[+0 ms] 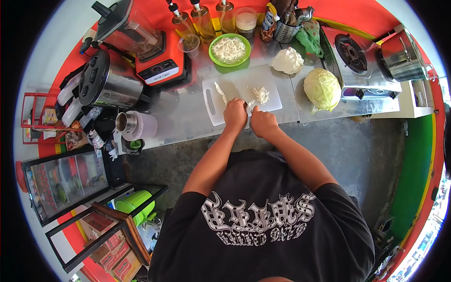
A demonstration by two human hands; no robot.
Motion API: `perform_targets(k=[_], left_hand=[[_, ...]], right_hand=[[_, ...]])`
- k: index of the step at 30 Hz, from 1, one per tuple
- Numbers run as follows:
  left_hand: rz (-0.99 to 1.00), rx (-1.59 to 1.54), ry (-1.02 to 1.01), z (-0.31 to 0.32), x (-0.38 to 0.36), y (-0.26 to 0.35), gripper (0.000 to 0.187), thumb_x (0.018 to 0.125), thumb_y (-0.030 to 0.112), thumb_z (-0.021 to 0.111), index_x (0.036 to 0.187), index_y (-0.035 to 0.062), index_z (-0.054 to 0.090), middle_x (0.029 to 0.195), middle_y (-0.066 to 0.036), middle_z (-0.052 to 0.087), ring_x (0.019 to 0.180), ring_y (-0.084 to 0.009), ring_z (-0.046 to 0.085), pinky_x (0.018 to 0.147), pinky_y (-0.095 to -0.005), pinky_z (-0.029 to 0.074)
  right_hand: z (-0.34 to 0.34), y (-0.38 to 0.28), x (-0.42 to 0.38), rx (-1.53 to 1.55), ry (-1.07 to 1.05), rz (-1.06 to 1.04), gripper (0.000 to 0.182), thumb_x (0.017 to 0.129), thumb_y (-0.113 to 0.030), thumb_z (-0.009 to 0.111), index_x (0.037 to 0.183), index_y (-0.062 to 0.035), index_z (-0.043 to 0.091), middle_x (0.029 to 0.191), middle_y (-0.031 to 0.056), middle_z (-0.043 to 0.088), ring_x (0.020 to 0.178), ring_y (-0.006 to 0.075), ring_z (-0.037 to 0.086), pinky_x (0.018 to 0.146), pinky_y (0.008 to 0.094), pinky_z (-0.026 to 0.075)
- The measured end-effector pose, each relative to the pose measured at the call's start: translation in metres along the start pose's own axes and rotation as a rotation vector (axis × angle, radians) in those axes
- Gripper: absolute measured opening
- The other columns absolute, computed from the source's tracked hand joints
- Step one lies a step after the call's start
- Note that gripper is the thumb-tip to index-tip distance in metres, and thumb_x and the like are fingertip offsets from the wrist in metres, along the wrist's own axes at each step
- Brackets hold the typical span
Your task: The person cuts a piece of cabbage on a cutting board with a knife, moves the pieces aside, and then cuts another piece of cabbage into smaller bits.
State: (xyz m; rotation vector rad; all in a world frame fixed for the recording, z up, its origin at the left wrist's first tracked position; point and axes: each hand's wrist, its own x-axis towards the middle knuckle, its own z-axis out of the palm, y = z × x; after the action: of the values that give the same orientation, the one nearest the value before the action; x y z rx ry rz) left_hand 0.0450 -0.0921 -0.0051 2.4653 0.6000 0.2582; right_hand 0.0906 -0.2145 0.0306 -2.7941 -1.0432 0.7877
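Note:
Both hands are at the near edge of a white cutting board [227, 109] on the steel counter. My left hand [235, 114] is closed around the dark handle of a knife [245, 105]. Close beside it, my right hand [264, 121] has its fingers curled by a small pale sliver and the blade; what it grips is hidden. Just beyond the hands lies a little pile of shredded cabbage [261, 95]. To the left, a thin cabbage strip [220, 91] rests on the board. A pale cut piece of cabbage [287, 61] sits past the board's far right corner, near a whole cabbage [322, 90].
A green bowl [230, 50] of shredded cabbage stands behind the board. Leftward are a red blender [162, 66], a large steel pot [112, 80] and a flask [137, 125]. Pump bottles [202, 21] line the back. A gas stove [366, 58] is at right.

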Motion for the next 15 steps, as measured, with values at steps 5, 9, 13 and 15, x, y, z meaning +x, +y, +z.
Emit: perform_targets(k=[5,9,13,15], left_hand=[[0.006,-0.023,0.015,0.0021,-0.0005,-0.0024,0.011,0.088,0.010,0.064,0.084,0.0042,0.073,0.093,-0.013,0.067,0.094,-0.0355,0.065,0.080,-0.0484,0.055],[-0.007,-0.020,0.001,0.0005,-0.0015,-0.0013,0.011,0.088,0.010,0.063,0.084,0.0046,0.073,0.092,-0.012,0.067,0.094,-0.0353,0.065,0.079,-0.0484,0.055],[-0.020,-0.008,0.018,0.0003,-0.0012,0.0012,0.012,0.088,0.010,0.062,0.084,0.0047,0.072,0.092,-0.013,0.066,0.094,-0.0355,0.065,0.078,-0.0486,0.055],[-0.019,-0.017,0.003,0.0003,-0.0010,0.0008,0.012,0.088,0.010,0.062,0.084,0.0044,0.072,0.092,-0.013,0.066,0.094,-0.0357,0.065,0.079,-0.0488,0.055]], right_hand=[[0.0085,0.0056,0.0076,-0.023,0.010,-0.002,0.020,0.100,-0.018,0.053,0.107,0.0003,0.050,0.092,0.0221,0.074,0.089,0.0383,0.075,0.077,0.0472,0.059],[0.0021,-0.0002,0.0018,-0.026,0.012,-0.012,0.018,0.100,-0.017,0.052,0.106,0.0002,0.050,0.091,0.0221,0.074,0.088,0.0382,0.075,0.075,0.0472,0.060],[0.0059,-0.0009,0.0037,-0.015,0.019,0.031,0.018,0.098,-0.015,0.053,0.107,0.0006,0.050,0.091,0.0223,0.074,0.090,0.0373,0.075,0.076,0.0457,0.060],[0.0039,-0.0006,0.0060,-0.015,0.024,0.029,0.018,0.097,-0.014,0.054,0.107,0.0007,0.051,0.091,0.0223,0.074,0.090,0.0371,0.075,0.076,0.0457,0.060]])
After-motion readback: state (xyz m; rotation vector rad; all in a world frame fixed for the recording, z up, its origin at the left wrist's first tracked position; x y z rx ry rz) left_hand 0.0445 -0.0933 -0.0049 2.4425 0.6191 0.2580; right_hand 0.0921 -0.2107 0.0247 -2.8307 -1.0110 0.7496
